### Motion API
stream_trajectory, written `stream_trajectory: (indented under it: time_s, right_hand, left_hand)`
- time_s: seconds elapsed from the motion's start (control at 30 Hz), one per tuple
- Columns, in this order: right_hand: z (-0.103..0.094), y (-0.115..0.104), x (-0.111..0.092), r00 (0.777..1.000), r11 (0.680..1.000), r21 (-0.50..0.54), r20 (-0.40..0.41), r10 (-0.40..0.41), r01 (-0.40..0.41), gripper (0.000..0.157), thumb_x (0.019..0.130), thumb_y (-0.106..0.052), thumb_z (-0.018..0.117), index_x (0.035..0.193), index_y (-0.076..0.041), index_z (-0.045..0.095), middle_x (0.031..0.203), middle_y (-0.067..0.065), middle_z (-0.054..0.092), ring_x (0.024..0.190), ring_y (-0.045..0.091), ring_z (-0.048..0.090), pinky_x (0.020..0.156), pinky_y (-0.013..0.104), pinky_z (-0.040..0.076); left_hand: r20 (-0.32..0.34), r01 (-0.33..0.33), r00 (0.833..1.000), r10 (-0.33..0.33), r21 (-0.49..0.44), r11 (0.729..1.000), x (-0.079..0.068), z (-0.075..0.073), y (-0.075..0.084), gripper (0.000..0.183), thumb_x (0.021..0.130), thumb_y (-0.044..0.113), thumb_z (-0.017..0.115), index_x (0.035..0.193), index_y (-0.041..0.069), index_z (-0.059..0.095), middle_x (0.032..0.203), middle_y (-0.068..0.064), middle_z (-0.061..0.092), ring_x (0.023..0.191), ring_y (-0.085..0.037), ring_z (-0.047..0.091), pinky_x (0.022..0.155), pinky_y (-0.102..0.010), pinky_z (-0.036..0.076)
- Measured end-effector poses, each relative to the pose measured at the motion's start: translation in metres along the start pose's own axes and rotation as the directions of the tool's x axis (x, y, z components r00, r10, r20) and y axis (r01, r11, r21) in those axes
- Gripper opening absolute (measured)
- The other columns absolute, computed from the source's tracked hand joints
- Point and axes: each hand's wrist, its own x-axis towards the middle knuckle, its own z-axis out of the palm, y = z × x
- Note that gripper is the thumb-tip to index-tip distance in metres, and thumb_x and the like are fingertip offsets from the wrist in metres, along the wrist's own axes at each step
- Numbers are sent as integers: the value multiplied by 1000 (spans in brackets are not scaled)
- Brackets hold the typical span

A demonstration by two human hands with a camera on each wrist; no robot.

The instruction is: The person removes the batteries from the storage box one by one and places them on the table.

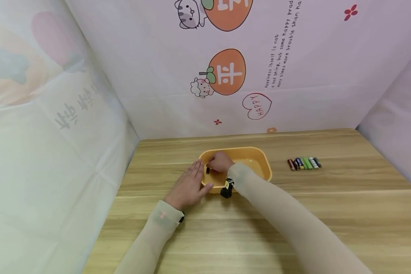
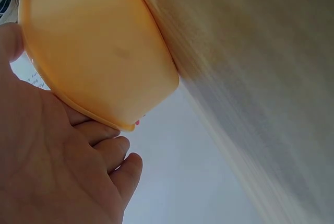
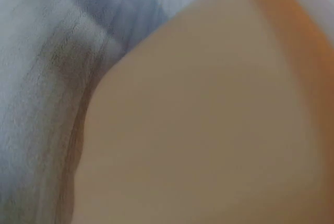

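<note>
A shallow orange-yellow plastic bin [image 1: 250, 163] stands on the wooden table. My left hand [image 1: 190, 184] lies along its left end, fingers extended at the rim and thumb at the near side. In the left wrist view this hand [image 2: 57, 151] touches the rim beside the bin's outer wall [image 2: 99, 41]. My right hand [image 1: 220, 162] reaches down inside the left part of the bin, its curled fingertips at a small black battery [image 1: 207, 171]. Only the bin's outer wall [image 3: 198, 114] fills the right wrist view, so the right fingers are hidden there.
Right of the bin, several batteries [image 1: 305, 163] lie side by side in a row, in red-brown, black, blue, green and white. Printed white cloth [image 1: 178, 110] hangs behind the wooden table [image 1: 219, 232] and along both sides. The right forearm crosses over the bin's near rim.
</note>
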Motion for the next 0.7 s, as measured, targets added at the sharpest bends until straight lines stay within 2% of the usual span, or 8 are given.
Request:
stream_trajectory:
  time_s: [0.17,0.3,0.47,0.7]
  right_hand:
    - [4,1,5,1000,998,-57,-5,8,-8,15,89,-11,67,78,-2,71,67,7,65,55,17,58,52,28,50]
    - [8,8,11,1000,996,-90,-4,-1,1,15,84,-9,69,69,-5,69,59,5,61,50,16,55,48,27,47]
    - [7,6,10,1000,993,-117,11,-2,3,12,81,-7,70,68,-5,70,59,6,63,49,17,56,47,28,47]
    - [4,2,6,1000,970,-243,-12,-3,0,17,78,-8,70,61,-8,66,52,1,59,46,14,52,47,26,42]
  left_hand:
    - [11,5,1000,-5,14,1000,-1,-1,0,88,99,65,21,153,-4,16,160,-18,12,147,-25,5,117,-38,13]
    - [2,9,1000,-9,-1,1000,-1,1,-1,86,100,62,26,153,-4,17,160,-17,12,147,-24,5,116,-39,13]
    - [-19,2,1000,-2,-5,1000,-1,3,-1,84,100,60,30,153,-5,18,160,-17,13,147,-25,7,116,-40,14]
    - [-12,5,1000,-5,4,1000,-1,1,-1,85,100,62,27,153,-3,15,160,-17,12,147,-25,7,116,-39,14]
